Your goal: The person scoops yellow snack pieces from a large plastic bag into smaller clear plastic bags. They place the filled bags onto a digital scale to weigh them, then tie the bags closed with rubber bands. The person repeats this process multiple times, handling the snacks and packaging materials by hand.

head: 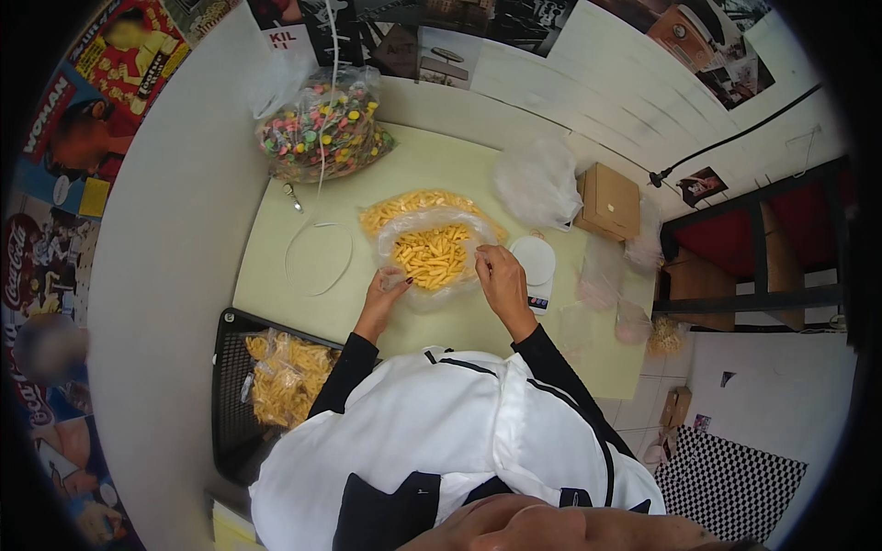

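Observation:
A large clear plastic bag of yellow stick-shaped snacks lies on the pale green table, its mouth spread wide. At the left side of the mouth, my left hand pinches the plastic between thumb and fingers. My right hand has its fingers curled at the opposite edge; whether plastic is between them is hard to tell. Just right of that hand sits a white digital kitchen scale, with nothing on its round plate. A thin white cord hangs down and loops on the table to the left.
Behind stand a big bag of colourful snacks, a bundle of clear bags and a cardboard box. A wristwatch lies at the left. Empty plastic bags rest at the right. A black crate holds bagged snacks at lower left.

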A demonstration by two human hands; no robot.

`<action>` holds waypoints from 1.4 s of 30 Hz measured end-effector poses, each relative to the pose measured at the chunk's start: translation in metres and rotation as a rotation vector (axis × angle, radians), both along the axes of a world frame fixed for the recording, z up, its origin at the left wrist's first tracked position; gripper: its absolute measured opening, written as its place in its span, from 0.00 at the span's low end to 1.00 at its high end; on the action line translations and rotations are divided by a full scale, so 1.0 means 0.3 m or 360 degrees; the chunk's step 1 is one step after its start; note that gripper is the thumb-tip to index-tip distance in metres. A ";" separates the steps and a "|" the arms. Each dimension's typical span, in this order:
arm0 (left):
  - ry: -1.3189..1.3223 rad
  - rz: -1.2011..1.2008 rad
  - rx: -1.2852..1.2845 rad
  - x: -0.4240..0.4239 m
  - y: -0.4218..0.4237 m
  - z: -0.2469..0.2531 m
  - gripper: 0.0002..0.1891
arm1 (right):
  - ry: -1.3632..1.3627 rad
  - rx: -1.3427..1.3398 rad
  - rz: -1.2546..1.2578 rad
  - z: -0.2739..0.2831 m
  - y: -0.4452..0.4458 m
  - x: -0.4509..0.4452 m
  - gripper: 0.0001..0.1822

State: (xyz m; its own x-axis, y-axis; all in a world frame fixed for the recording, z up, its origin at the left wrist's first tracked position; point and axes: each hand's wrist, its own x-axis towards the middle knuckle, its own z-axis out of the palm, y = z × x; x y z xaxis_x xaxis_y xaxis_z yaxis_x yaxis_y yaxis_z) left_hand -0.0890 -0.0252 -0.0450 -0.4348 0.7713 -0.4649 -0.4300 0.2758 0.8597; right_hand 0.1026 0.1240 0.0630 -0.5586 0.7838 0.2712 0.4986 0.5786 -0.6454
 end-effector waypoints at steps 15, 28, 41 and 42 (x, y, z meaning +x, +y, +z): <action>-0.0083 0.0027 0.0106 -0.015 0.016 -0.052 0.20 | -0.0014 -0.0010 0.0079 -0.155 -0.001 -0.059 0.09; -0.0240 -0.0025 0.0180 -0.007 0.024 -0.042 0.18 | 0.0148 -0.0317 -0.0065 -0.290 0.011 -0.035 0.12; -0.0141 -0.0110 0.0204 0.001 0.038 -0.030 0.20 | 0.0468 -0.1079 -0.0188 -0.362 0.019 -0.037 0.14; -0.0113 -0.0119 0.0197 0.004 0.046 -0.030 0.21 | 0.0466 -0.1106 -0.0236 -0.365 0.035 -0.026 0.14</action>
